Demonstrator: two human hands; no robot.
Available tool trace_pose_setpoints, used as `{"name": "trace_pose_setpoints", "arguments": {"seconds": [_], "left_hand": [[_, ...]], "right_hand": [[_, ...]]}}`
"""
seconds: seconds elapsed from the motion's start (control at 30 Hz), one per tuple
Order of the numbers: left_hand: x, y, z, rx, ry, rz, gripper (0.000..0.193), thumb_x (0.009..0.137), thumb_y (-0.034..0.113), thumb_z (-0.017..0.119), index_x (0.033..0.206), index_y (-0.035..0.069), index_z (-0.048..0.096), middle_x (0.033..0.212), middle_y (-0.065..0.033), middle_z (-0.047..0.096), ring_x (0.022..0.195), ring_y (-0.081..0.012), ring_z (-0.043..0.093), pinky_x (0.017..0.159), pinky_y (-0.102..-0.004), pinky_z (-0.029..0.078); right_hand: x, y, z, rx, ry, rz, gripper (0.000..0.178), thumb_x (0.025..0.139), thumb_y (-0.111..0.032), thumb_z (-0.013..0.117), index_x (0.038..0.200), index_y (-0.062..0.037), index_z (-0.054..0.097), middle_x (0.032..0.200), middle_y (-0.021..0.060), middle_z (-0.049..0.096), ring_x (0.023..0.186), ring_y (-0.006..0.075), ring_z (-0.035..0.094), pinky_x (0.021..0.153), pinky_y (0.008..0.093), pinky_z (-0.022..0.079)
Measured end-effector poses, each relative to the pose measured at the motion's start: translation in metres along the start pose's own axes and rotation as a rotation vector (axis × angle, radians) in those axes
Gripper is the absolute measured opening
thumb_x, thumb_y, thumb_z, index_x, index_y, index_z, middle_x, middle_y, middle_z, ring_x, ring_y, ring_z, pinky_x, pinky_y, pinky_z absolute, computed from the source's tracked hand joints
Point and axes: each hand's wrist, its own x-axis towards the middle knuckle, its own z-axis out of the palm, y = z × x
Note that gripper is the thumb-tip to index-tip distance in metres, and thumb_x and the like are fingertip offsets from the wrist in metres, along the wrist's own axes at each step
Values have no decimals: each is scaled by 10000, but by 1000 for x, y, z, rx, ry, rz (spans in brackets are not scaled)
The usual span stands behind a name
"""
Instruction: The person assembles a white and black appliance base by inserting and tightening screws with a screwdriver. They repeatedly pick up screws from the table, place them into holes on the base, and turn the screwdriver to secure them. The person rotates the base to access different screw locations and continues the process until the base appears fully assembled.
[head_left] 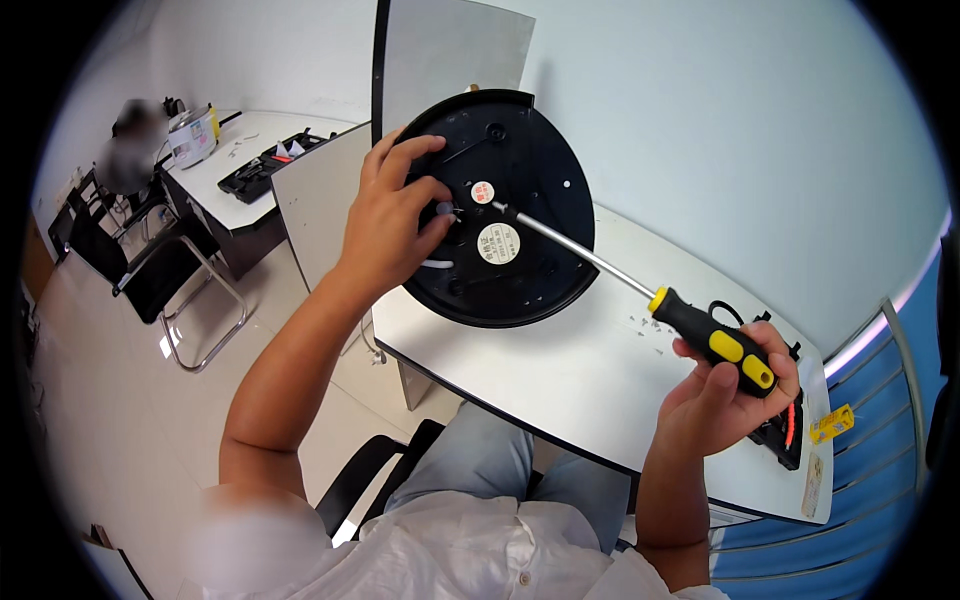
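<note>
A black round appliance base (pixel 540 270) with two round stickers is tipped up over the white desk, its underside facing me. My left hand (pixel 395 215) is at its left side, thumb and forefinger closed around a small grey round part (pixel 445 208) near the middle, another finger resting on the black plastic. A short white cable end (pixel 437 264) shows below that hand. In my right hand (pixel 725 390) is a screwdriver (pixel 590 257) with a black and yellow handle. Its long shaft points up and left, and the tip reaches the base beside the smaller sticker.
Small screws (pixel 648 325) lie scattered on the white desk (pixel 500 360). Toward the right end are an open black tool case (pixel 785 440) and a yellow box (pixel 832 424). A grey partition (pixel 450 50) stands behind the base. Left are a folding chair (pixel 175 260), another desk and a person.
</note>
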Motion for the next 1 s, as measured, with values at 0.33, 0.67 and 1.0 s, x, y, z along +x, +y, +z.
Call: {"name": "trace_pose_setpoints", "arguments": {"seconds": [0.33, 0.67, 1.0], "left_hand": [[-26, 15, 17, -55, 98, -152, 259, 610, -13, 766, 804, 76, 619, 1325, -89, 460, 1290, -404, 347, 1025, -468, 355], [-15, 26, 16, 22, 94, -117, 206, 626, 0, 759, 774, 63, 631, 1314, -84, 458, 1300, -405, 329, 865, -405, 502], [-9, 36, 4, 171, 8, -53, 244, 598, 20, 771, 783, 85, 626, 1349, -83, 445, 1325, -433, 284, 1033, -594, 263]], "right_hand": [[-15, 73, 51, 588, 384, 653, 275, 968, -256, 524, 1137, -71, 411, 1071, 103, 546, 864, 209, 562, 759, 318, 453], [-35, 128, 53, 1058, 362, 960, 437, 997, -429, 377, 1015, -19, 527, 917, 72, 582, 856, 197, 569, 799, 341, 489], [-20, 110, 69, 984, 445, 1028, 416, 1000, -421, 360, 955, -41, 523, 834, 44, 584, 819, 195, 597, 771, 323, 507]]}}
